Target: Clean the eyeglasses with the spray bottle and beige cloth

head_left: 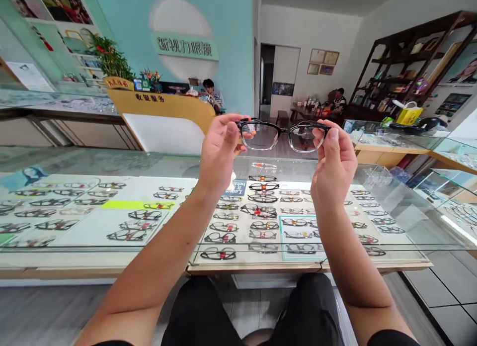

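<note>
A pair of eyeglasses with a dark upper rim and clear lower rims is raised above the glass display case. My left hand pinches its left end between thumb and fingers. At the opposite end, my right hand grips the frame in the same way. Something orange shows by the left fingers, behind the lens. Below both hands, inside the case, lie rows of eyeglass frames, several with red tags.
A yellow and white counter stands beyond the case, with a person behind it. Another person sits at a table farther back. More glass cases run along the right, one bearing a yellow bag. Dark shelves line the right wall.
</note>
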The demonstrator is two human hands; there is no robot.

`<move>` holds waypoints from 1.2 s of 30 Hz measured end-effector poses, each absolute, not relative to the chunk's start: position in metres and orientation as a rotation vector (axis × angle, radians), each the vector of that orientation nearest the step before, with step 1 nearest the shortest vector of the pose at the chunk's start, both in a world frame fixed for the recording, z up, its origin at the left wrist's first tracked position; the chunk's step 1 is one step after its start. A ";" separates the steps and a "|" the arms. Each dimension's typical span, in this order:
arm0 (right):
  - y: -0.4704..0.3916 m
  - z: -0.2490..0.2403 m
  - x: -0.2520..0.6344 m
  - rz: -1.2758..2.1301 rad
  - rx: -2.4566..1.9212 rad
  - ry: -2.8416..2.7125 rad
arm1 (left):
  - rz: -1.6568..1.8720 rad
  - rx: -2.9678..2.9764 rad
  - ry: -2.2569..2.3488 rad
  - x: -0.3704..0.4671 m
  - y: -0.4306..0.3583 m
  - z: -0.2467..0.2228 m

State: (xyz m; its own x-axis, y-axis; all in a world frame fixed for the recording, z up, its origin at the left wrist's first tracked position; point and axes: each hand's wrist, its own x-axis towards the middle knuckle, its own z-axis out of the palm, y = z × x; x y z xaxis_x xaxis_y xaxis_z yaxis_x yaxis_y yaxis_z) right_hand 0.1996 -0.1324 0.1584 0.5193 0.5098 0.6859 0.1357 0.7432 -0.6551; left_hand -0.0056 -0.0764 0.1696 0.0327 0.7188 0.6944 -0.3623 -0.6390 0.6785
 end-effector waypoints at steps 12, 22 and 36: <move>-0.019 0.016 0.211 0.763 -1.044 -0.884 | 1.452 1.277 0.811 -0.002 0.021 0.002; -0.006 -0.014 0.213 0.897 -1.143 -0.888 | 1.325 1.245 0.838 -0.010 0.028 -0.010; -0.004 -0.022 0.207 0.947 -1.138 -0.900 | 1.355 1.183 0.825 -0.011 0.033 -0.015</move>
State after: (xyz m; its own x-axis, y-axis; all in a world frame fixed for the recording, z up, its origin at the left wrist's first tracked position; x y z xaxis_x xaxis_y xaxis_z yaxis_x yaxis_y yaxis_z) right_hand 0.2065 -0.0042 -0.0225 0.3400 0.9355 0.0962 -0.1434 0.1527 -0.9778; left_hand -0.0115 0.0330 -0.0152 0.1020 0.9766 0.1892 -0.2804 -0.1543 0.9474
